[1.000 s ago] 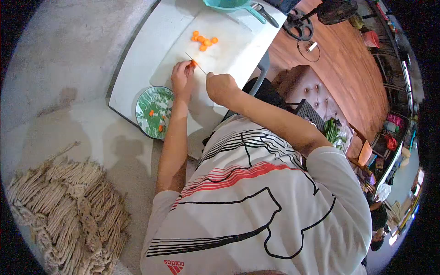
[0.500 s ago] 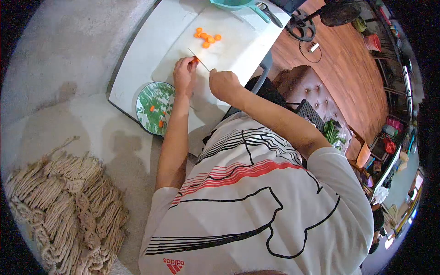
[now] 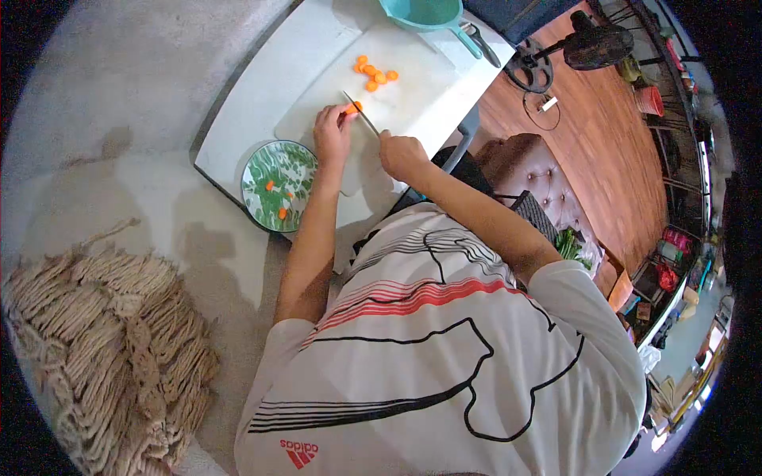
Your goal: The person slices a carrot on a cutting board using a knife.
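On a white cutting board (image 3: pixel 432 83), my left hand (image 3: pixel 332 131) grips a short piece of carrot (image 3: pixel 353 107), fingers closed around it. My right hand (image 3: pixel 402 155) is wrapped round the handle of a knife (image 3: pixel 363 116), whose blade lies against the carrot's right side. Several round carrot slices (image 3: pixel 373 73) are scattered on the board beyond the blade. Left of my left forearm, a green-and-white patterned plate (image 3: pixel 262 163) holds a few small carrot bits (image 3: pixel 282 213).
A teal strainer (image 3: pixel 425 14) and a black-handled utensil (image 3: pixel 486 49) sit at the table's far edge. The white table (image 3: pixel 238 119) meets a grey wall. To the right are a tufted seat (image 3: pixel 540 170) and a fan (image 3: pixel 599 44); a mop head (image 3: pixel 119 333) lies at lower left.
The view has shifted slightly, so the table appears a little lower and to the right. Both hands keep their holds, and the knife remains at the carrot.
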The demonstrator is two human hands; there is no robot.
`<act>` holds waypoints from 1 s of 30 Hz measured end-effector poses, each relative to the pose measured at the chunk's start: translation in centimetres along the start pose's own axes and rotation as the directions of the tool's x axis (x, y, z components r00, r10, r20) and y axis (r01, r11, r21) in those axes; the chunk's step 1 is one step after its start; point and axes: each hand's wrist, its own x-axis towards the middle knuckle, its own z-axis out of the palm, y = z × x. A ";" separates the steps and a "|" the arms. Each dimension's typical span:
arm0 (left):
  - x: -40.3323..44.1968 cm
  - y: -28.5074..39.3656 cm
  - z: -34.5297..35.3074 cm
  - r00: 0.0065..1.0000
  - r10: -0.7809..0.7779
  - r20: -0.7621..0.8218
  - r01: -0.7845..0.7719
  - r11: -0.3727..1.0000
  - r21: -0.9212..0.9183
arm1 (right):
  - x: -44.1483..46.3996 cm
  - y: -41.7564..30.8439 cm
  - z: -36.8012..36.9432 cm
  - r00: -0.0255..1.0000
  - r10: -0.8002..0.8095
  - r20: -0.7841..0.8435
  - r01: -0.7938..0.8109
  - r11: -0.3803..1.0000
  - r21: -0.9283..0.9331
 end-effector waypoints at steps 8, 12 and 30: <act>-0.5 -1.1 0.2 0.997 0.068 -0.046 -0.067 0.997 0.028 | 1.5 2.4 -4.1 0.995 0.093 -0.039 -0.088 0.991 0.104; -0.6 -0.8 0.2 1.000 -0.008 -0.017 0.008 1.000 -0.011 | -0.2 0.7 -5.7 0.993 0.105 -0.049 -0.101 0.992 0.072; 0.1 0.0 -0.8 0.994 -0.063 0.090 0.068 0.996 -0.051 | -1.7 -1.9 -5.0 0.995 -0.055 -0.084 0.052 0.998 -0.039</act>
